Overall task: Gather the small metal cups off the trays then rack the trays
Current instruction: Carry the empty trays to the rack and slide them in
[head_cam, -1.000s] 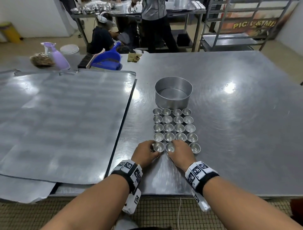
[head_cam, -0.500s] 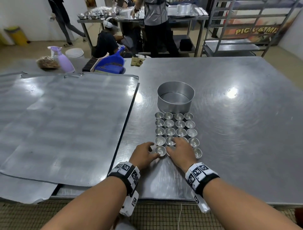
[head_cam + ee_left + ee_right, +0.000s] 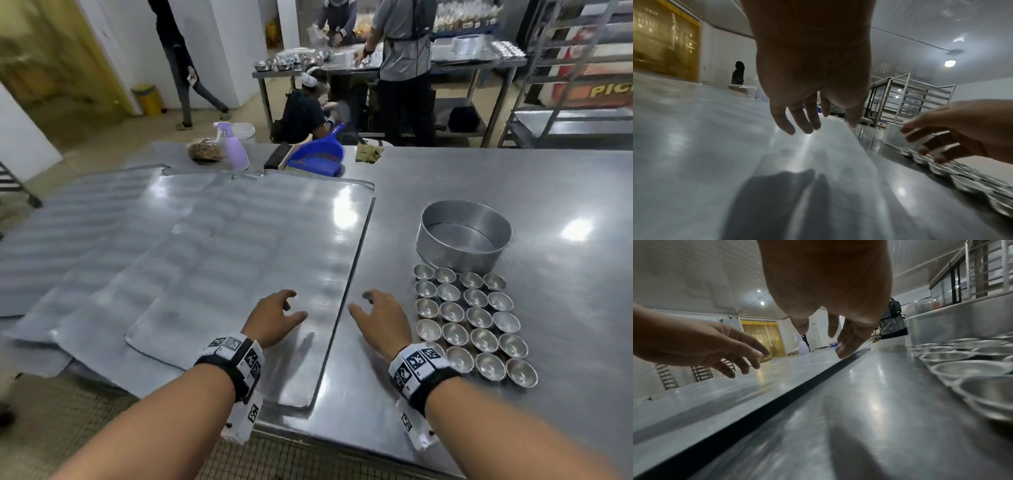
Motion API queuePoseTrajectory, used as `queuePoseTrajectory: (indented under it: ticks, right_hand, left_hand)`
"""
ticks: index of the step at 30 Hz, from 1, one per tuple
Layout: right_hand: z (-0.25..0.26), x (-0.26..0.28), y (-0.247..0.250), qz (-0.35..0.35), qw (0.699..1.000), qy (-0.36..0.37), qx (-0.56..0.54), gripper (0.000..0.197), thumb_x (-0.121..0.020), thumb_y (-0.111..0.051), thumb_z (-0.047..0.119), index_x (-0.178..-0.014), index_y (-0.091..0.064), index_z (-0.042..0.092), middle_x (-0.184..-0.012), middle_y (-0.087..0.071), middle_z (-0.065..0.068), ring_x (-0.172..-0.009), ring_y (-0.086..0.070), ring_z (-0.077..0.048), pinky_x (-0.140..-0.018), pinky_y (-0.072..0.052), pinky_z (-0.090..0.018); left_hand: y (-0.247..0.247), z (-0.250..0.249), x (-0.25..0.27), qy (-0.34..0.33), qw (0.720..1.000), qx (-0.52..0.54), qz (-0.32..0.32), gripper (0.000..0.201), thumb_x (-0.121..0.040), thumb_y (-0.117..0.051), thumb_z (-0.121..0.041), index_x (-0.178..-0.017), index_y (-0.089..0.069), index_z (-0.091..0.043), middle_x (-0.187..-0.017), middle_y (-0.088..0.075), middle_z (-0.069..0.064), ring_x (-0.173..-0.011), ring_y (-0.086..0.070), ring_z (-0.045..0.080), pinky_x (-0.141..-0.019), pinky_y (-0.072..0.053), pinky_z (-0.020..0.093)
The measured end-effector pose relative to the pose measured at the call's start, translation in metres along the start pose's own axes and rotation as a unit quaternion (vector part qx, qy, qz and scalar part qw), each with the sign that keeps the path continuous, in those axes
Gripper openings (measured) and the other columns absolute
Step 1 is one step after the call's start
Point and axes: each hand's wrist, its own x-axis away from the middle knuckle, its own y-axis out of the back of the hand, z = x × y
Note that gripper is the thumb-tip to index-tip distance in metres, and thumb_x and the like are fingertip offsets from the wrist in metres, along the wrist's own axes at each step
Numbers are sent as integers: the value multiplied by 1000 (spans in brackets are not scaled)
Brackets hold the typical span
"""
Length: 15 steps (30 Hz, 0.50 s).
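Several small metal cups point(image 3: 469, 322) stand in neat rows on the steel table point(image 3: 565, 308), just in front of a round metal pan point(image 3: 462, 236). Flat metal trays point(image 3: 239, 260) lie stacked and overlapping on the left half of the table. My left hand point(image 3: 277, 317) hovers over the top tray near its right edge, fingers spread and holding nothing. My right hand point(image 3: 380, 317) hovers over bare table between the tray edge and the cups, fingers loose and empty. The cups point(image 3: 970, 368) show at the right of the right wrist view, and my left hand point(image 3: 813, 104) hangs above the tray there.
A blue dustpan point(image 3: 317, 156), a purple spray bottle point(image 3: 233, 147) and a brush sit at the table's far edge. Several people work around another steel table point(image 3: 387, 65) behind. A metal rack point(image 3: 575, 85) stands at the back right.
Both hands have left the front row of cups and moved left, toward the tray's right edge. The head view has swung left and upward.
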Motion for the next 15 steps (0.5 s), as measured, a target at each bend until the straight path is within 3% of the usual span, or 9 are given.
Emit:
queuePoseTrajectory:
  ticks: [4, 7, 10, 12, 15]
  right_hand:
    - [36, -12, -43, 21, 999, -47, -6, 61, -92, -57, 53, -141, -48, 18, -140, -50, -8, -122, -55, -26, -97, -44, -36]
    - [53, -20, -74, 36, 994, -104, -10, 76, -92, -58, 55, -151, -33, 14, -151, -39, -12, -130, -50, -31, -103, -42, -38]
    - [64, -24, -96, 11, 987, -161, -12, 83, -91, -59, 54, -154, -24, 12, -155, -29, -15, -129, -49, -37, -101, -43, -39]
    - [66, -23, -106, -19, 981, -193, -17, 83, -90, -62, 51, -154, -24, 12, -152, -30, -17, -127, -49, -39, -100, -43, -41]
    - [63, -22, -115, -38, 977, -209, -25, 84, -87, -66, 50, -152, -28, 13, -148, -37, -18, -125, -50, -39, -102, -43, -41]
  left_hand:
    - [54, 64, -19, 44, 999, -21, -8, 68, -86, -71, -43, -145, -46, -19, -132, -56, 11, -115, -57, 22, -94, -43, 29]
    - [92, 119, -38, 81, 996, -48, -8, 77, -83, -70, -51, -148, -41, -23, -140, -48, 14, -123, -54, 30, -105, -44, 39]
    - [125, 166, -56, 121, 988, -97, -21, 81, -82, -69, -56, -150, -36, -25, -147, -39, 15, -131, -43, 38, -108, -40, 49]
    - [142, 194, -65, 151, 980, -126, -28, 84, -83, -66, -58, -152, -30, -26, -151, -33, 14, -137, -33, 40, -108, -39, 53]
    - [155, 224, -80, 169, 979, -113, -12, 93, -82, -68, -60, -155, -23, -23, -151, -32, 19, -138, -30, 43, -109, -36, 53]
